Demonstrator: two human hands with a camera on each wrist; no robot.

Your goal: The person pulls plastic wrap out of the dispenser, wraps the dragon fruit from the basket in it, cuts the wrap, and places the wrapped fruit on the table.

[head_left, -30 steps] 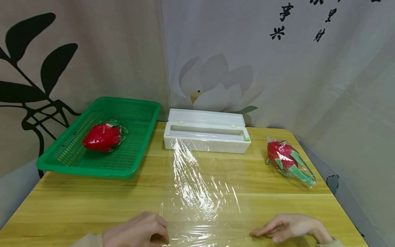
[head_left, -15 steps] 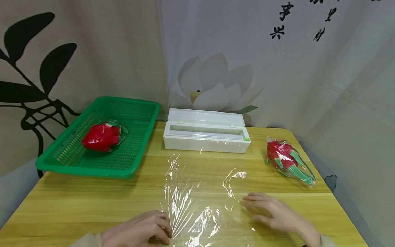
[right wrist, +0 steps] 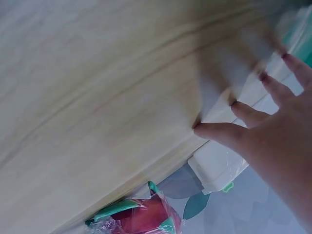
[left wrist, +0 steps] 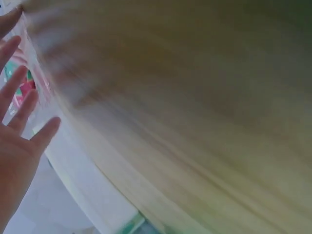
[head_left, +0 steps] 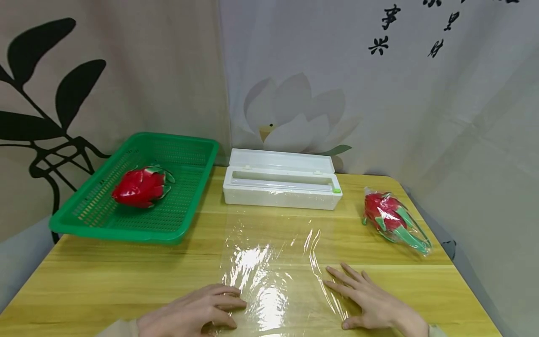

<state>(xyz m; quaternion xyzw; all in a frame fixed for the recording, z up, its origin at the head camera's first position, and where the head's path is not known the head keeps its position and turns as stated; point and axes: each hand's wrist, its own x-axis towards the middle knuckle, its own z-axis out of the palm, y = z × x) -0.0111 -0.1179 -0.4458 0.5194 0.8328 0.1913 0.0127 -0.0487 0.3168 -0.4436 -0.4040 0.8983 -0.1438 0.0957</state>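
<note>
A sheet of clear plastic wrap [head_left: 269, 281] runs from the white wrap dispenser box [head_left: 283, 198] toward the near side of the wooden table. My left hand [head_left: 195, 311] rests at the sheet's left edge, fingers spread and reaching over it. At the right edge, my right hand [head_left: 368, 299] touches the film with spread fingers; creases run beside its thumb and fingertips. Neither hand grips anything. In the right wrist view, the right fingertips [right wrist: 234, 103] meet the table surface. The dispenser's lid stands raised, and a roll shows inside.
A green basket [head_left: 126, 234] at the back left holds a red dragon fruit [head_left: 139, 187]. Another dragon fruit [head_left: 389, 215], wrapped in clear film, lies on the right of the table [head_left: 105, 281]. A printed curtain [head_left: 168, 70] hangs behind.
My right hand moved inward and up onto the film's right edge, its fingers spreading. The left fingers uncurled over the left edge. The film lies lower and flatter against the table.
</note>
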